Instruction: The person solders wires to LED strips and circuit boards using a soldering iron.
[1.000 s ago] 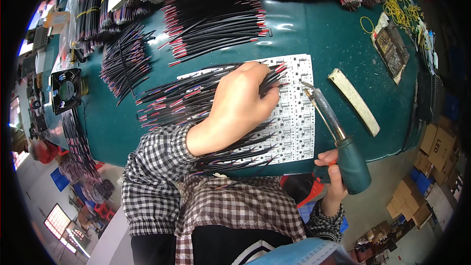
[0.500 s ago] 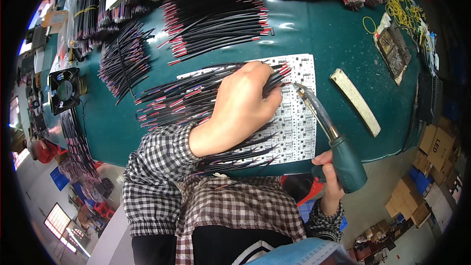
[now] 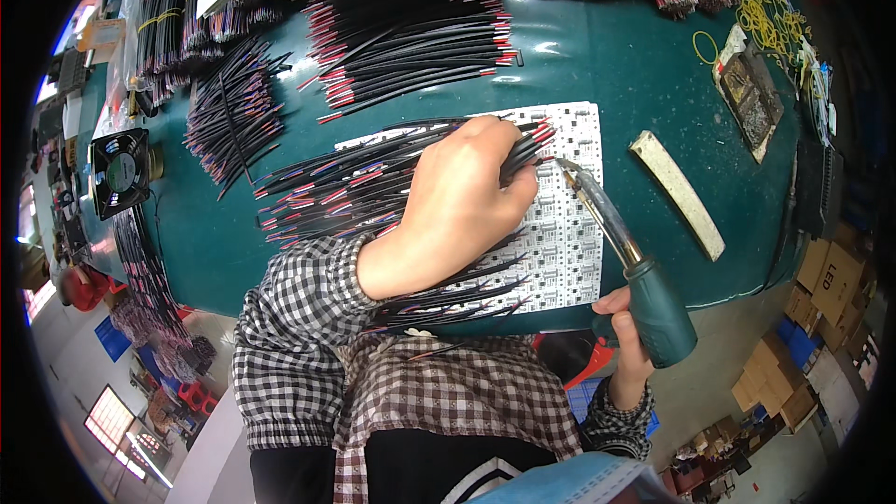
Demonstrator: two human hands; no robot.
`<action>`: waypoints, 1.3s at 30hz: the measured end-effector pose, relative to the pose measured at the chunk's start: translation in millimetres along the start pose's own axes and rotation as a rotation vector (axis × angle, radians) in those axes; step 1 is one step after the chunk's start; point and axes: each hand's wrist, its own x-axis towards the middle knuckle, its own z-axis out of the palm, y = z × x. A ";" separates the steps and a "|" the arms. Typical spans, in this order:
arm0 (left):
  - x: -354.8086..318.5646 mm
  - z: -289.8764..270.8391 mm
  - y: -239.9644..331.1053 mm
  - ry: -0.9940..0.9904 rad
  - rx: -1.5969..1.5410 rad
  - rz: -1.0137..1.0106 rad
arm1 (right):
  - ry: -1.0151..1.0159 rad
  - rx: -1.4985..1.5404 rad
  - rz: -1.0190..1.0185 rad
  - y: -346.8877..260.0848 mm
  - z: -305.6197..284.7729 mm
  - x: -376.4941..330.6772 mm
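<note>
Heat is the main danger here. Right hand [image 3: 623,334], at the lower right of the frame, is clenched around the green handle of a soldering iron [image 3: 616,238], and its tip reaches the white circuit panel [image 3: 571,252] in the middle, just beside the fingertips of the left hand [image 3: 462,201]. Left hand lies on the panel with fingers curled down, pinching a black wire [image 3: 523,154] among the many wires [image 3: 355,191] spread over the panel. If the tip slips sideways, I think it can burn a finger or melt the insulation of a neighbour wire. If the pinched wire moves while the solder is soft, the joint may come out weak.
</note>
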 end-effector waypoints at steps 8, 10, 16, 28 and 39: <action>0.3 -0.5 0.5 -0.003 -0.003 -0.007 | -0.003 -0.209 -0.022 4.6 -4.7 -8.5; 1.0 -0.5 0.6 -0.006 -0.004 -0.003 | -0.053 -0.294 -0.075 5.5 -10.1 -7.7; 0.9 0.5 -1.1 -0.009 -0.003 -0.003 | 0.045 0.057 0.026 -13.4 8.1 0.5; -1.6 2.5 4.7 0.017 0.046 0.089 | 0.086 0.127 0.036 -19.7 8.1 6.6; 5.1 3.0 1.0 0.054 0.030 0.036 | -0.005 0.058 0.008 -11.3 1.5 5.3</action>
